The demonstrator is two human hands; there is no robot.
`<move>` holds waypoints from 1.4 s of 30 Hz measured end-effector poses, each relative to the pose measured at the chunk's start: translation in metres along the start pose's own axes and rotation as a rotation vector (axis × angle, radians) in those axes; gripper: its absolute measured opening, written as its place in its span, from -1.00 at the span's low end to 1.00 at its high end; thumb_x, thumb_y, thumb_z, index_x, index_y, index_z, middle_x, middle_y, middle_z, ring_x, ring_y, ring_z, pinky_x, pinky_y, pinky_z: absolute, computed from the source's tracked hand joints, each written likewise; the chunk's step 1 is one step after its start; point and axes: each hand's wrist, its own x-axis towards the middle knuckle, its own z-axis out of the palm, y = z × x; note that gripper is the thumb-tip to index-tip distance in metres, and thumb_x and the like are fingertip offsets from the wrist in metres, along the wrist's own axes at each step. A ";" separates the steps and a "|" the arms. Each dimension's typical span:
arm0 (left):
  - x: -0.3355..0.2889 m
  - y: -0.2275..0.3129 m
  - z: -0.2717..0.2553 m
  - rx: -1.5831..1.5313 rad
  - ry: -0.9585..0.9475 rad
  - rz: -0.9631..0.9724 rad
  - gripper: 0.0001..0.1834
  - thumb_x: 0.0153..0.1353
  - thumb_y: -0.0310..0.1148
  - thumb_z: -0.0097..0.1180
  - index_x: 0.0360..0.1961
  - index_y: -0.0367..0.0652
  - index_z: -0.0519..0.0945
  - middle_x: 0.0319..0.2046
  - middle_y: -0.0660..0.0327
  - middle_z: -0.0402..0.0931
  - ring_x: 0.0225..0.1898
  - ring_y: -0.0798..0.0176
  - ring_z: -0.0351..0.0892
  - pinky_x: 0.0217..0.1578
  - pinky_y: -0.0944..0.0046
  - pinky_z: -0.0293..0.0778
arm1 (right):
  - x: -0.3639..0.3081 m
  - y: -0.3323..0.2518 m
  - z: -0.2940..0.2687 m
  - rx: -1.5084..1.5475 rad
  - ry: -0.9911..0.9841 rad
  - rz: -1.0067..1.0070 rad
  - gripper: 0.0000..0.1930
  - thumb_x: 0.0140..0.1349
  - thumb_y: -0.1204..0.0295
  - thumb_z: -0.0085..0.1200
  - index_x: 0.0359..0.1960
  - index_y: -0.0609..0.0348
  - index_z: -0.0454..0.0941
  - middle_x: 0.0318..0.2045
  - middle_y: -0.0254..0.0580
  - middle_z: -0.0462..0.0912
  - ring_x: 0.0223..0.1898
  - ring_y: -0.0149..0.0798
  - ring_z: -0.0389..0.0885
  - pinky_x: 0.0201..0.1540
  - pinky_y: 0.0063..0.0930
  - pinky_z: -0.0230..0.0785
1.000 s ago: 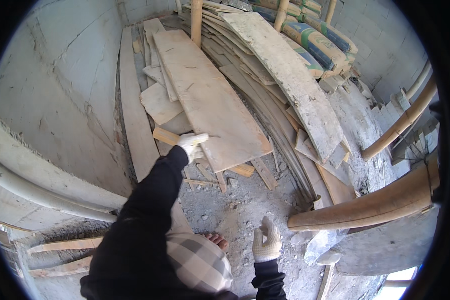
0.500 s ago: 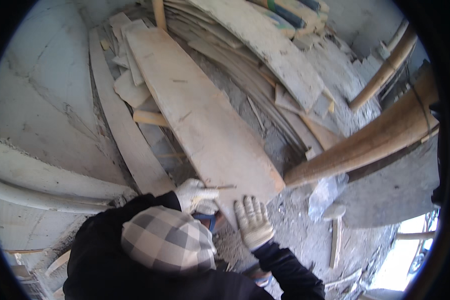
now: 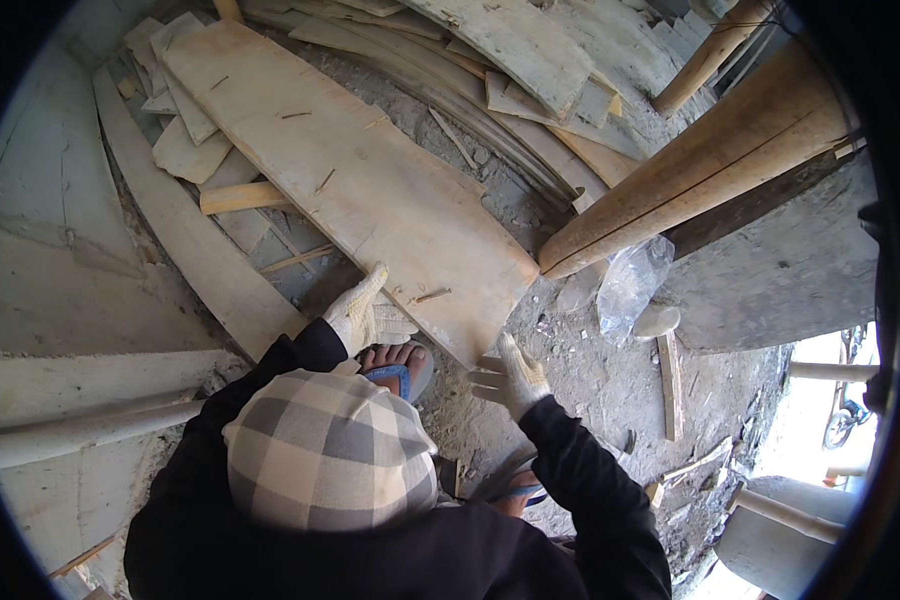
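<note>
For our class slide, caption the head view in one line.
Left hand and right hand, both gloved, at the near end of a long board.

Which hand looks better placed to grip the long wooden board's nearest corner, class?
The right hand, I'd judge: it is open, with its fingertips close by that corner. The left hand is farther up, along the left long edge of the wooden board.

A rough grey wall (image 3: 40, 220) borders the left edge of a dusty, debris-strewn floor (image 3: 610, 400), with a pale pipe (image 3: 90, 432) below a ledge (image 3: 80, 382) there, a thick wooden post (image 3: 700, 160) toward the floor's right edge, and bright daylight (image 3: 805, 400) beyond its near right corner.
</note>
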 end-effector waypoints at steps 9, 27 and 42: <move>-0.019 0.030 0.020 0.061 0.244 0.378 -0.13 0.22 0.21 0.05 0.38 -0.07 0.09 0.31 0.04 0.17 0.31 -0.02 0.19 0.28 -0.12 0.14 | -0.007 0.007 0.034 0.051 -0.157 0.062 -0.71 0.32 0.17 0.07 -0.07 0.05 0.45 -0.42 -0.18 0.61 -0.63 -0.19 0.58 -0.64 -0.32 0.51; 0.021 0.065 0.004 0.094 0.354 0.773 -0.27 -0.01 -0.61 0.18 0.26 -0.06 0.31 0.02 0.12 0.46 -0.03 0.07 0.54 -0.04 0.05 0.56 | -0.048 0.039 -0.205 -1.822 0.322 -0.163 -0.49 0.07 0.13 0.20 0.06 0.03 0.49 -0.04 0.05 0.56 0.03 0.11 0.53 0.04 -0.05 0.42; 0.015 0.011 0.000 0.003 0.415 0.689 -0.29 0.04 -0.64 0.23 0.25 -0.06 0.31 0.06 0.14 0.43 0.02 0.15 0.50 -0.03 0.07 0.55 | -0.080 -0.067 -0.125 -0.096 0.032 -0.755 -0.86 0.19 0.40 0.07 -0.38 0.10 0.35 -0.59 -0.34 0.34 -0.55 -0.34 0.35 -0.45 -0.40 0.30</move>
